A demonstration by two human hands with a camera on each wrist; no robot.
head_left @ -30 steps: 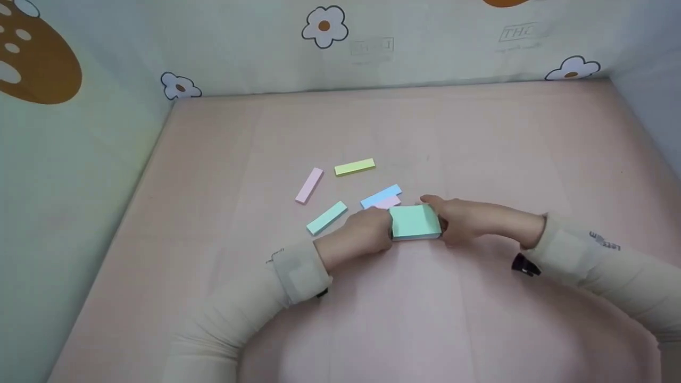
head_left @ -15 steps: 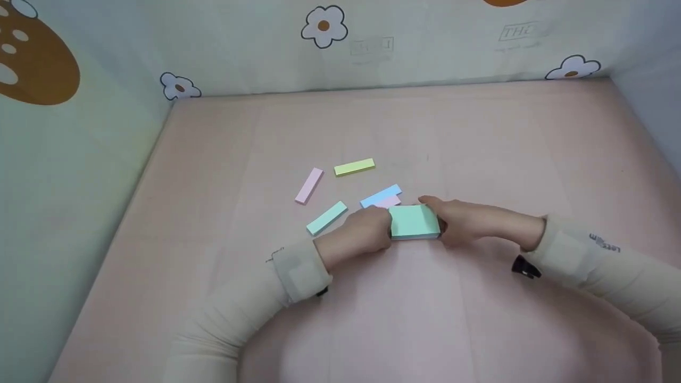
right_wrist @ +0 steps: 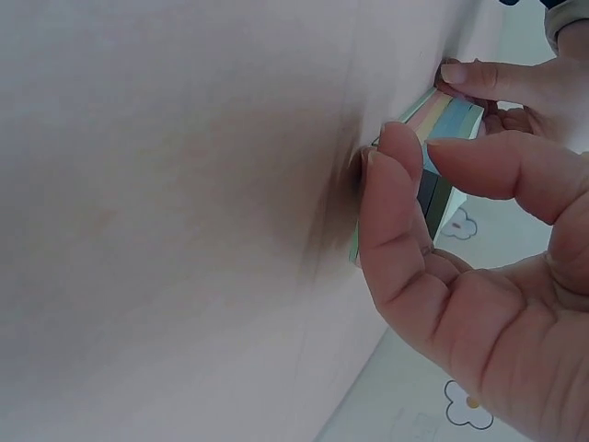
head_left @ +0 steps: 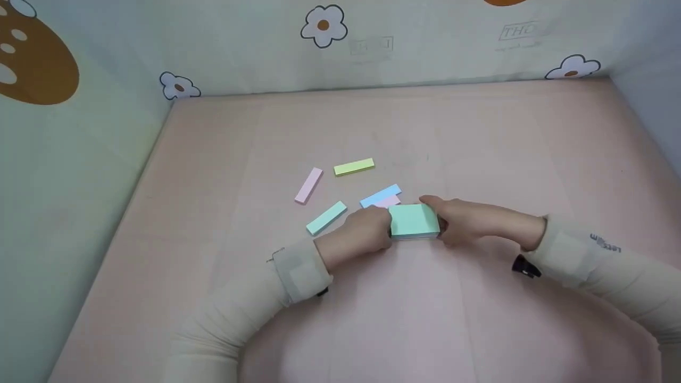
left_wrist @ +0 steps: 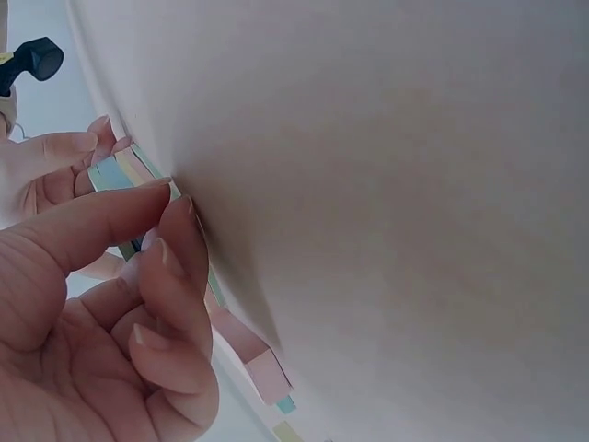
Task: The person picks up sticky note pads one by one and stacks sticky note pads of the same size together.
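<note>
In the head view, a block of square sticky notes (head_left: 415, 221) with a mint-green top lies between both hands, in front of the scattered strips. My left hand (head_left: 368, 229) grips its left side with curled fingers. On the opposite side, my right hand (head_left: 457, 221) holds it between thumb and fingers. The right wrist view shows pink, yellow and blue layers in the sticky-note block (right_wrist: 451, 115); its underside is hidden. Just beyond my left hand, a blue strip pad (head_left: 380, 195) lies against a pink strip pad (head_left: 389, 201), which the hand partly covers.
On the pink-beige tabletop (head_left: 505, 143) lie a green strip pad (head_left: 326, 218), another pink strip pad (head_left: 308, 186) and a yellow strip pad (head_left: 354, 167), all left of the block. Flower-patterned fabric walls (head_left: 255, 48) bound the surface at the back and sides.
</note>
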